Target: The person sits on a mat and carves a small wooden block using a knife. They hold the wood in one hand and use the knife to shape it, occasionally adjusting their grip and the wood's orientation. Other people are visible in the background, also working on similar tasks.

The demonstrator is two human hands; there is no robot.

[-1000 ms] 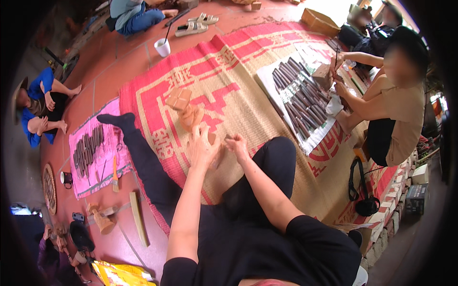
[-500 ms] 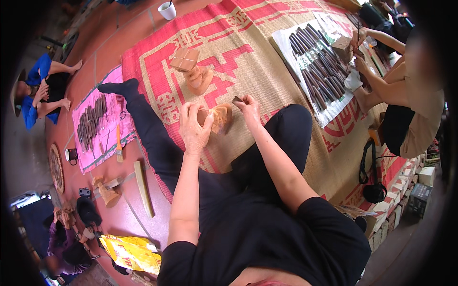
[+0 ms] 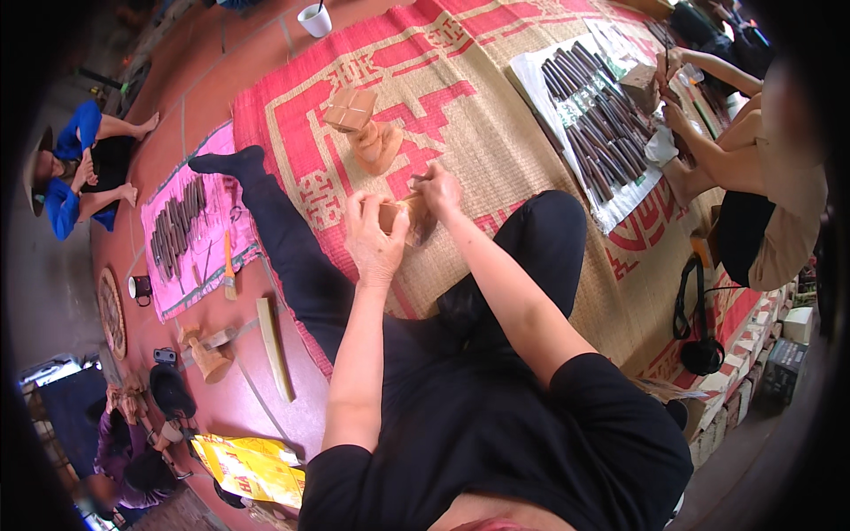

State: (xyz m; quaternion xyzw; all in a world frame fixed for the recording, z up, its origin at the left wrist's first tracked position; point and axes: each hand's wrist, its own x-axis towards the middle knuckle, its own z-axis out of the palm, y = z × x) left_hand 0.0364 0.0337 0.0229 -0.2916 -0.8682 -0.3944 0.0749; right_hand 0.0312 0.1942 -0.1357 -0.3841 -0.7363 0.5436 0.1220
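Note:
Between my legs, over the mat, my left hand (image 3: 372, 237) is curled round a carved piece of light brown wood (image 3: 420, 218), its thumb and fingers on the near left side. My right hand (image 3: 441, 193) is closed just above the far right side of the wood. A small dark flat piece (image 3: 414, 182) shows at its fingertips; what it is made of I cannot make out. Beyond my hands a carved wooden figure (image 3: 375, 147) stands on the mat, with a squarish wooden block (image 3: 350, 110) at its top.
A woven red and straw mat (image 3: 496, 115) lies under me. Rows of dark-handled carving tools (image 3: 602, 133) lie on a white sheet at right, beside a seated person. More tools (image 3: 177, 217) lie on a pink cloth at left. A mallet (image 3: 211, 354) and a wooden stick (image 3: 274, 350) lie nearer.
My right hand has drawn in leftward, over the carved wood, with the dark piece now nearer to it. My left hand keeps its hold, slightly shifted in view.

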